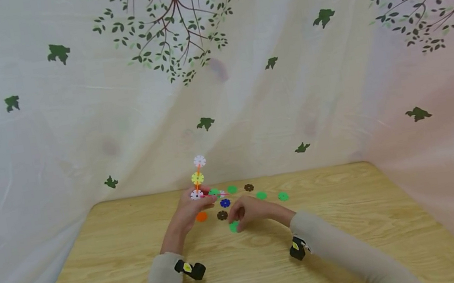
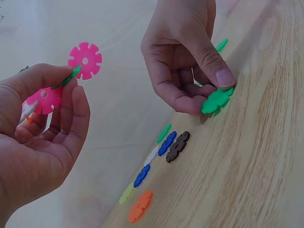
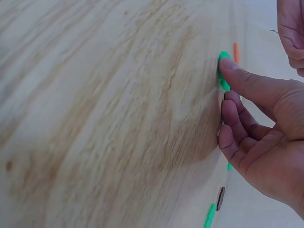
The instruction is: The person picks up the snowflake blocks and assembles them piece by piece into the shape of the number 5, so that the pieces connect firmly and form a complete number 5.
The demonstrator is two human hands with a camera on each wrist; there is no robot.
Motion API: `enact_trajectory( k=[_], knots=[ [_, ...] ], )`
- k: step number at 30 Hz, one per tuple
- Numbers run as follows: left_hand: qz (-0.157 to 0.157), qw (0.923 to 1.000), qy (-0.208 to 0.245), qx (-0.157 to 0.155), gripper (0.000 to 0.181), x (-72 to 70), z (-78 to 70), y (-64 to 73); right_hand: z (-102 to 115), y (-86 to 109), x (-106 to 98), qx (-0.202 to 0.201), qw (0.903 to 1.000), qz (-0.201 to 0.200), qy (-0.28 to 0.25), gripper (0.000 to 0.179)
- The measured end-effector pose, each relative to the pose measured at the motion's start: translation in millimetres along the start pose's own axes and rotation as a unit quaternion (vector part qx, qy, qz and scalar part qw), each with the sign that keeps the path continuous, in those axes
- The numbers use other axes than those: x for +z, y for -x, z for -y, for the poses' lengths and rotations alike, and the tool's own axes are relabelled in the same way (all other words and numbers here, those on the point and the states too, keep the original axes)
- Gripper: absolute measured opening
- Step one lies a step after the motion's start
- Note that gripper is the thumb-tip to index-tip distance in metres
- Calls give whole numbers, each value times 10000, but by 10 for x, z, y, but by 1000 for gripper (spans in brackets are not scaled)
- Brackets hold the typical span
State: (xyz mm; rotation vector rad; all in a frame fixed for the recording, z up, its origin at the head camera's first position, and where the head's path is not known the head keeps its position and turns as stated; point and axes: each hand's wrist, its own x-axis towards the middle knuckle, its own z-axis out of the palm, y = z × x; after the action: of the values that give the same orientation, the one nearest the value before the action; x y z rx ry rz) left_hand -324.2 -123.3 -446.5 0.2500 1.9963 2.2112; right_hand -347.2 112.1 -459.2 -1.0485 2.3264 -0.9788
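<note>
My left hand (image 1: 188, 212) grips a chain of notched plastic discs. Its upright part has a white disc (image 1: 199, 160) on top, a yellow disc (image 1: 197, 178) below and another white disc (image 1: 197, 195) by the hand, with orange discs edge-on between. In the left wrist view, thumb and forefinger pinch a green disc (image 2: 71, 76) joined to a pink disc (image 2: 86, 61); a second pink disc (image 2: 45, 99) shows behind the fingers. My right hand (image 1: 251, 209) is low at the tabletop, pinching a loose green disc (image 2: 216, 102), thumb on its face and fingers curled.
Loose discs lie around the hands on the wooden table (image 1: 247, 275): an orange disc (image 1: 201, 216), a blue disc (image 1: 225, 203), a brown disc (image 1: 222, 215), another brown disc (image 1: 249, 187) and several green ones. A leaf-patterned cloth (image 1: 251, 128) hangs behind the table.
</note>
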Motion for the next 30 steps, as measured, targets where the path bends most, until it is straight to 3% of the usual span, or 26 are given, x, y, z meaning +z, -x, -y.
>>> enact_trajectory(
  k=[7,13,20,25,30],
  knots=[
    [109,9999,94,29,16,5,8,-7,-45,38,-24,47,9998,-30,-174,25],
    [115,9998,148,56,16,10,22,-19,-135,83,-51,273,9968,-347,-665,20],
    [120,9998,154,83,21,6,48,-32,-123,152,-138,497,9918,-872,-790,18],
    [119,9996,218,104,19,4,59,-34,-58,188,-210,689,9742,-1487,-1551,24],
    [75,9997,208,98,21,7,58,-20,78,222,-289,632,9539,-1973,-2174,31]
  ],
)
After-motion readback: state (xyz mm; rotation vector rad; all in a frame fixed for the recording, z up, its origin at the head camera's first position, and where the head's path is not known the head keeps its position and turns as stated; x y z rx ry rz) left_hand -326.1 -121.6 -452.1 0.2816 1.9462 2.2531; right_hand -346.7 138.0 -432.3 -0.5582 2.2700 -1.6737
